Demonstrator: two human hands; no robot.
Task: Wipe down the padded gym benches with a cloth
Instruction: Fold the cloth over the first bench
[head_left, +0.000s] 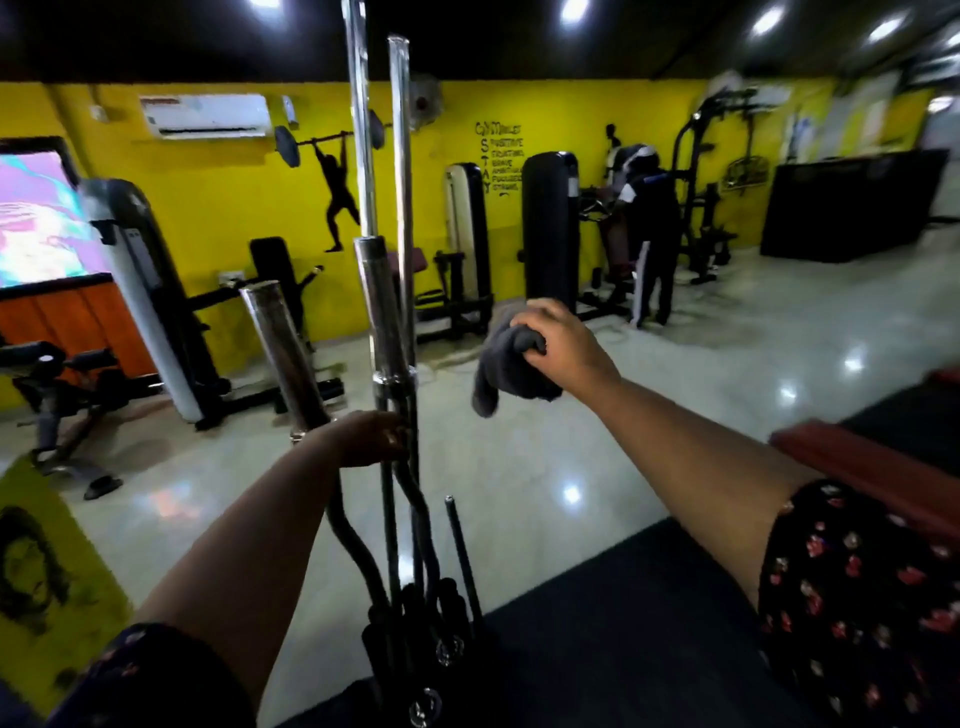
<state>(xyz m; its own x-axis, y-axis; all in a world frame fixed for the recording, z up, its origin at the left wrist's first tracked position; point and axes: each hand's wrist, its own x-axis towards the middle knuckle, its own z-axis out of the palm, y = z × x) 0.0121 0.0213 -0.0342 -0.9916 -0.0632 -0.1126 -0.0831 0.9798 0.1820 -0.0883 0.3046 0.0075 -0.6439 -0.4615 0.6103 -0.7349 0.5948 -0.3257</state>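
Right hand (558, 345) up in the air, fist clenched on a dark grey cloth (506, 371), crumpled and soft, 1 limp end dangling below the knuckles. Left hand (371, 436) is wrapped around an upright bar (397, 452) in the rack.

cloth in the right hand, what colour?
Dark grey. The cloth hangs bunched from the right hand; the head view shows it clearly.

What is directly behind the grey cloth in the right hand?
Behind the grey cloth lie shiny floor and a black machine's base; the cloth hides part of that base.
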